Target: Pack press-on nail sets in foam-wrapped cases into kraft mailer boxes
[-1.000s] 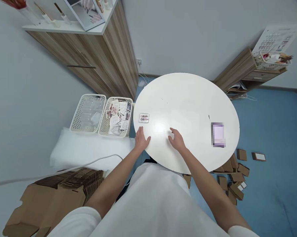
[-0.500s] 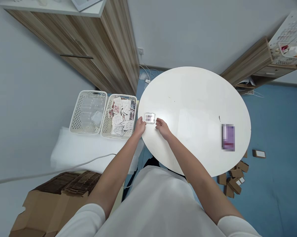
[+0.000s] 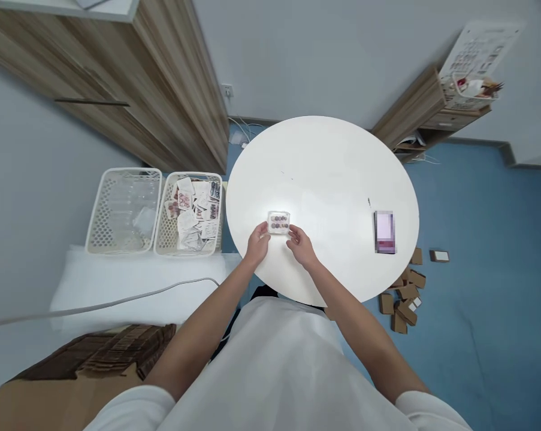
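Observation:
A small clear plastic case [image 3: 278, 222] with dark round pieces inside sits over the near left part of the round white table [image 3: 324, 179]. My left hand [image 3: 257, 245] grips its left edge with curled fingers. My right hand [image 3: 299, 245] pinches its right edge. Both hands hold the case between them.
A blurred purple rectangle [image 3: 384, 231] lies at the table's right. Two white baskets stand left of the table, one [image 3: 123, 209] with clear bags, one [image 3: 193, 212] with printed cards. Brown cardboard boxes [image 3: 402, 296] litter the blue floor at right. A cardboard carton [image 3: 85, 365] sits near left.
Both hands went from resting flat on the table to the case at the left, took hold of it and brought it toward the table's middle.

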Demonstrator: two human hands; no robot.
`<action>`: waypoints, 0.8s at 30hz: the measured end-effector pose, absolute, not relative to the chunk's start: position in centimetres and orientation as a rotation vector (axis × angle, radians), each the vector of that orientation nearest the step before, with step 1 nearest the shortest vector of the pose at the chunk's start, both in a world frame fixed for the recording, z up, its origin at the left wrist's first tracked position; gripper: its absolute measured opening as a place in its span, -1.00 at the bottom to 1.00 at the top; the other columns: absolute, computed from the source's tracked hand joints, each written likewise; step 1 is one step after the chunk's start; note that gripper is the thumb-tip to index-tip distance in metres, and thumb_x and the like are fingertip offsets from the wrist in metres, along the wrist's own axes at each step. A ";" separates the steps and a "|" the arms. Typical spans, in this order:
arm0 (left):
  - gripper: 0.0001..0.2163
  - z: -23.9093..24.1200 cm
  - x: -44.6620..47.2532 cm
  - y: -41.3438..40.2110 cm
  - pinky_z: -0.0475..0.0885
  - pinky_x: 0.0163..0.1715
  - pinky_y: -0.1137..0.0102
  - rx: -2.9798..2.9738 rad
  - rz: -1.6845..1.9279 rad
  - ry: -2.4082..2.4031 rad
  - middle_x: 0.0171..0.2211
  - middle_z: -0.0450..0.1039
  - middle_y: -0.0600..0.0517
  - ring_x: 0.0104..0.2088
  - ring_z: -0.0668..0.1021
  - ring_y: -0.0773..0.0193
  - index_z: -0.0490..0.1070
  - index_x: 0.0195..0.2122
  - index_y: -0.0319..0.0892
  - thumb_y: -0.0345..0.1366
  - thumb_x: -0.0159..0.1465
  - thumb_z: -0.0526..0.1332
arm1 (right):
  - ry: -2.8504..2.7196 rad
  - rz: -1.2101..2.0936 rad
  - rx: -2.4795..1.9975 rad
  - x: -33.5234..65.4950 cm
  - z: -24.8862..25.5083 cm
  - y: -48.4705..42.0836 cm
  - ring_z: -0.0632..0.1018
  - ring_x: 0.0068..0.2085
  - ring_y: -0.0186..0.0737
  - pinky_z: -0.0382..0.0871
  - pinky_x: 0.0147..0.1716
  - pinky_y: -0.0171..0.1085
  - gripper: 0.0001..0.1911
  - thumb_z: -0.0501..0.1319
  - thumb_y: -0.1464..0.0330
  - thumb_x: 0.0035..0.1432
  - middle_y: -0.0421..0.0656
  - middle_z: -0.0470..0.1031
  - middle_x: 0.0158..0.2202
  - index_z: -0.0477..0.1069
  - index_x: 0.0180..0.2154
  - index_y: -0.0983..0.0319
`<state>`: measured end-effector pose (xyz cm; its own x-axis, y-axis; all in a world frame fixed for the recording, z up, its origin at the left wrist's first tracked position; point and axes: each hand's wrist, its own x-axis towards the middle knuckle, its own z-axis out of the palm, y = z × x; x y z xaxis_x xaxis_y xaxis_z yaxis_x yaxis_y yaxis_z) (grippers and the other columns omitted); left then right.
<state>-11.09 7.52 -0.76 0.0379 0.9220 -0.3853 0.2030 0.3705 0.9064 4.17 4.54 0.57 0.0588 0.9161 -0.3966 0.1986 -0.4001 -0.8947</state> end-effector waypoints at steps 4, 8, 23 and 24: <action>-0.51 -0.1 -6.5 3.8 0.27 0.02 0.33 1.215 0.642 1.308 0.11 0.20 -0.08 0.07 0.32 0.21 0.12 0.12 -0.22 -0.44 0.11 0.01 | -1.134 1.299 -1.786 9.5 0.8 -0.2 0.29 0.11 -0.22 0.19 0.08 -0.12 -0.41 0.05 0.44 -0.01 -0.13 0.19 0.13 0.07 0.11 0.13; -0.49 -0.6 -2.6 1.0 0.29 0.01 0.32 1.301 0.524 1.213 0.13 0.18 -0.09 0.08 0.32 0.20 0.05 0.15 -0.20 -0.42 0.13 -0.01 | -1.136 1.285 -1.818 14.1 0.9 -4.1 0.30 0.10 -0.23 0.22 0.06 -0.16 -0.43 0.03 0.42 0.01 -0.09 0.17 0.15 0.05 0.12 0.17; -0.48 -3.1 2.3 -2.6 0.25 0.02 0.29 1.282 0.459 1.315 0.13 0.18 -0.11 0.09 0.31 0.21 0.07 0.12 -0.20 -0.46 0.09 0.02 | -1.174 1.435 -1.723 20.0 -3.0 -6.7 0.33 0.08 -0.22 0.25 0.04 -0.15 -0.42 0.07 0.46 -0.03 -0.09 0.22 0.12 0.10 0.09 0.18; -0.48 -3.2 2.2 -2.6 0.25 0.02 0.29 1.279 0.456 1.328 0.13 0.17 -0.12 0.09 0.30 0.20 0.06 0.12 -0.20 -0.46 0.09 0.03 | -1.180 1.434 -1.709 20.0 -3.0 -6.7 0.33 0.08 -0.22 0.24 0.04 -0.15 -0.42 0.07 0.47 -0.04 -0.10 0.23 0.11 0.11 0.08 0.18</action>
